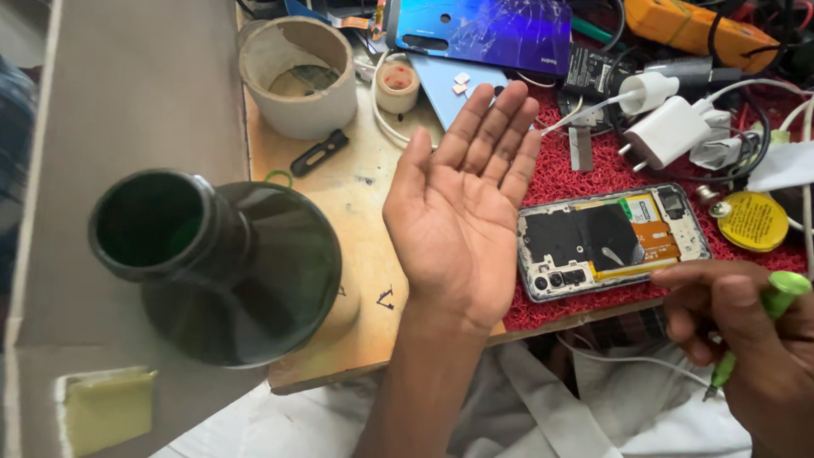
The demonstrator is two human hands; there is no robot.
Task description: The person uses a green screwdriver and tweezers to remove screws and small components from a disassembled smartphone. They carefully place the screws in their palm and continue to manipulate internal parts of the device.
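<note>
Phone, opened up with its back off and its boards, black shielding and orange flex showing, lies flat on the red mat; I take it as my landmark. It rests camera-end toward the near edge of the wooden bench, probably so the inside faces up for work.

Just left of the phone I see my left hand, palm up, fingers straight and close together, holding nothing, hovering over the seam between mat and bench. Below and right of the phone, my right hand is closed around one green-handled tool, its tip pointing down and away from the phone; I judge it a small screwdriver, though the tip is too small to tell.

Behind the phone, farther from me, one blue back cover lies with cracks across it, set aside from the body. Right of that, behind the phone, I count two white chargers with cables. One yellow round tin sits just right of the phone. One orange meter lies far behind it.

Well left of the phone stand one dark green lamp shade, near the lens, and one beige cup behind it. One small black clip lies between the cup and the phone.
</note>
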